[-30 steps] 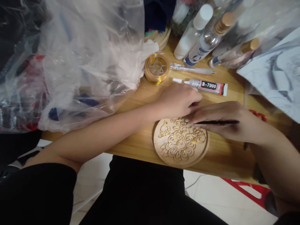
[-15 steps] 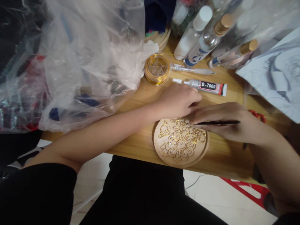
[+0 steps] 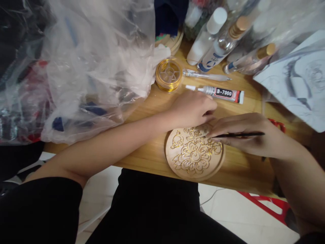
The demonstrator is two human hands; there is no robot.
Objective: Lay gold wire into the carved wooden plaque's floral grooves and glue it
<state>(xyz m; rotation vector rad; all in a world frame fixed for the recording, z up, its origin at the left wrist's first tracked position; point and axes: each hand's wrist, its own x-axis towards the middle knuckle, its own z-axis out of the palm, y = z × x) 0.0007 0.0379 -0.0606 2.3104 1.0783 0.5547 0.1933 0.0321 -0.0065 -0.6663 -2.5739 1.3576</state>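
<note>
A round wooden plate (image 3: 215,169) with a gold-outlined flower pattern (image 3: 195,156) lies at the table's front edge. My right hand (image 3: 240,132) is closed on a thin dark tool (image 3: 243,134), its tip over the upper right of the plate. Just above the plate's top edge rests my left hand (image 3: 194,110), fingers curled, its fingertips meeting those of my right hand. What those left fingers hold, if anything, is hidden.
Behind my hands lie a B-7000 glue tube (image 3: 224,93), a pen (image 3: 210,75) and a spool of gold wire (image 3: 168,75). Bottles (image 3: 215,51) stand farther back. Plastic bags (image 3: 101,61) fill the left; red-handled scissors (image 3: 278,124) and printed papers (image 3: 299,81) are at right.
The dark tool has tipped slightly and shifted a little to the right with my right hand. My left hand stays nearly in place; the whole view has shifted slightly.
</note>
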